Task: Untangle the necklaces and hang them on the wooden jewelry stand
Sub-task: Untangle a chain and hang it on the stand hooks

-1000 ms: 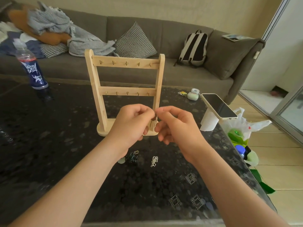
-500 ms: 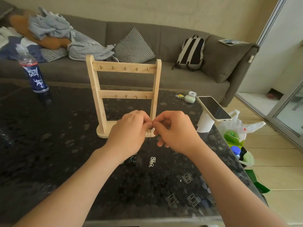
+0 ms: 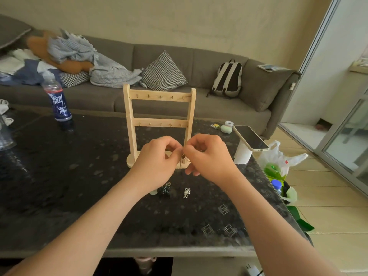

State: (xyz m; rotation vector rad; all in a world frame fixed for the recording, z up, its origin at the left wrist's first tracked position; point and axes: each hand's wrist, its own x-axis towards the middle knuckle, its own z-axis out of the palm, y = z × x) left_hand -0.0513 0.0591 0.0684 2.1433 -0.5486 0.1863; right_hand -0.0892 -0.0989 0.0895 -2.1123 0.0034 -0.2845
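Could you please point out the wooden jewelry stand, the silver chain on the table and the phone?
wooden jewelry stand (image 3: 159, 96): head view, top bar.
silver chain (image 3: 186, 192): head view, middle of its heap.
phone (image 3: 251, 138): head view, dark screen.

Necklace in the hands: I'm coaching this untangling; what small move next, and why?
Probably ease the hands apart to loosen it: left hand and right hand both pinch the thin chain bunched between them; hooks on the wooden jewelry stand hang bare.

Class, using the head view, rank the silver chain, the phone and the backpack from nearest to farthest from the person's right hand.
1. Silver chain: on the table, just below the right hand.
2. Phone: propped at the table's right edge.
3. Backpack: back on the sofa.
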